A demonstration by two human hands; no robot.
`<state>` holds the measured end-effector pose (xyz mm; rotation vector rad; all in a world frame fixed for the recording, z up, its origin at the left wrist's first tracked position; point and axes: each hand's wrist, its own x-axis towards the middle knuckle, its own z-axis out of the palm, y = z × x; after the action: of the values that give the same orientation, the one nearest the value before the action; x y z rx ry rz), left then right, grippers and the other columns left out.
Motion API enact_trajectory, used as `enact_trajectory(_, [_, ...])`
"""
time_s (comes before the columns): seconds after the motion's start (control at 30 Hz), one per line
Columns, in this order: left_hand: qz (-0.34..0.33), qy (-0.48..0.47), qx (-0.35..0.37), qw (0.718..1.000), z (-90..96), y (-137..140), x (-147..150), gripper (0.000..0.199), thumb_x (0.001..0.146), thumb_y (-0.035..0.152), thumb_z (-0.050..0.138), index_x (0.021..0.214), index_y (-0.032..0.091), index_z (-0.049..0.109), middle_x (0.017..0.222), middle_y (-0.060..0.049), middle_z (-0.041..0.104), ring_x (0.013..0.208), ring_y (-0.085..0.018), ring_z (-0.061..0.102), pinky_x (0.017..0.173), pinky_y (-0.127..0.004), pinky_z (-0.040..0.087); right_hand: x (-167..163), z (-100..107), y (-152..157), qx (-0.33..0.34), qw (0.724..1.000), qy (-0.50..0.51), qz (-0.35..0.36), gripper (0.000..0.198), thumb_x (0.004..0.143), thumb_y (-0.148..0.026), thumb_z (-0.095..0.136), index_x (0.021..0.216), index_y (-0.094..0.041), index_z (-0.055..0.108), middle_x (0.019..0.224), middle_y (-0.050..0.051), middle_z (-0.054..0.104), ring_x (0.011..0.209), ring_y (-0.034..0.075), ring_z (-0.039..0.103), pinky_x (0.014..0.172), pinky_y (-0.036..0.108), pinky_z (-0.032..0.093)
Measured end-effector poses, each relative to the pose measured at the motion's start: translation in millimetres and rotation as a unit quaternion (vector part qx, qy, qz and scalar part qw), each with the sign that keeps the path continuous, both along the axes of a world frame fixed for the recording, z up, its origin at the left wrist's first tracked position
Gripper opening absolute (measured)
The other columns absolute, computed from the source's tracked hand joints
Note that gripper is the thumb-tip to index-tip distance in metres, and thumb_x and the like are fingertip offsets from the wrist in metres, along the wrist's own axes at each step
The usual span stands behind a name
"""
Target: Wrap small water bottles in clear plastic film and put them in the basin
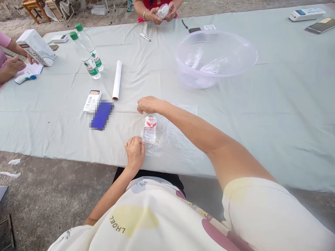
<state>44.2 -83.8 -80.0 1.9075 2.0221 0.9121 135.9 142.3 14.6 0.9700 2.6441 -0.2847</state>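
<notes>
A small clear bottle (150, 129) with a red and white label lies on a sheet of clear plastic film (178, 139) spread on the cloth. My left hand (135, 152) is closed with its fingertips at the near left edge of the film, beside the lower end of the bottle. Just past the bottle's upper end, my right hand (148, 104) has its fingers curled down and pinched at the film's far left corner. The film between the fingers is thin and hard to make out.
Left of my hands lie a white film roll (117, 80), a white power bank (92, 101) and a blurred blue rectangle (102, 115). Beyond stand two green-capped water bottles (91, 66). A translucent basin (235, 71) holds plastic-wrapped items. Across the table a person's hands (159, 14) hold a clear object.
</notes>
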Motion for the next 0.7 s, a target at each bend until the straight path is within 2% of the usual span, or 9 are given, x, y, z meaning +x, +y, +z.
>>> enact_trajectory(0.13, [-0.017,-0.025,0.057,0.998,-7.3,0,1,0.013,0.091,0.011,0.052,0.083,0.021,0.051,0.118,-0.011,0.071,0.111,-0.025,0.066,0.091,-0.042,0.048,24,3,-6,0.047,0.997,0.005,0.059,0.034,0.084,-0.005,0.054,0.103,-0.022,0.076,0.120,0.008,0.068,0.089,0.020,0.063,0.063,0.031,0.033])
enact_trajectory(0.27, [-0.041,-0.040,0.100,0.993,-11.2,0,4,0.013,0.094,0.013,0.050,0.085,0.022,0.051,0.122,-0.014,0.069,0.115,-0.024,0.067,0.083,-0.037,0.056,49,-2,-15,0.055,0.996,0.041,0.051,0.034,0.089,-0.006,0.050,0.109,-0.021,0.074,0.119,0.010,0.067,0.084,0.019,0.062,0.063,0.030,0.032])
enact_trajectory(0.37, [-0.065,-0.033,0.134,0.988,-11.3,1,9,0.014,0.095,0.012,0.049,0.085,0.021,0.052,0.120,-0.014,0.070,0.112,-0.022,0.070,0.080,-0.034,0.059,71,-8,-21,0.048,0.994,0.084,0.044,0.039,0.091,-0.005,0.046,0.115,-0.020,0.072,0.118,0.010,0.068,0.088,0.020,0.064,0.066,0.030,0.037])
enact_trajectory(0.5, [-0.108,-0.011,0.170,0.979,-7.0,3,20,0.014,0.096,0.012,0.049,0.088,0.020,0.057,0.120,-0.014,0.071,0.114,-0.021,0.069,0.087,-0.036,0.058,107,-19,-30,0.019,0.984,0.176,0.012,0.048,0.090,-0.005,0.039,0.124,-0.022,0.069,0.130,0.009,0.065,0.098,0.020,0.067,0.080,0.032,0.048])
enact_trajectory(0.6, [-0.172,0.041,0.197,0.964,-1.3,3,33,0.011,0.096,0.013,0.052,0.095,0.019,0.061,0.121,-0.013,0.072,0.121,-0.024,0.066,0.095,-0.040,0.054,135,-31,-40,-0.014,0.967,0.251,-0.031,0.042,0.098,-0.025,0.040,0.130,-0.022,0.066,0.135,0.009,0.064,0.117,0.024,0.063,0.097,0.039,0.050])
enact_trajectory(0.7, [-0.232,0.099,0.187,0.949,4.2,3,49,0.014,0.096,0.021,0.055,0.106,0.019,0.064,0.127,-0.013,0.071,0.125,-0.028,0.063,0.101,-0.045,0.047,155,-42,-54,-0.042,0.953,0.283,-0.096,0.052,0.100,-0.050,0.039,0.136,-0.022,0.062,0.144,0.010,0.059,0.133,0.028,0.053,0.105,0.045,0.047])
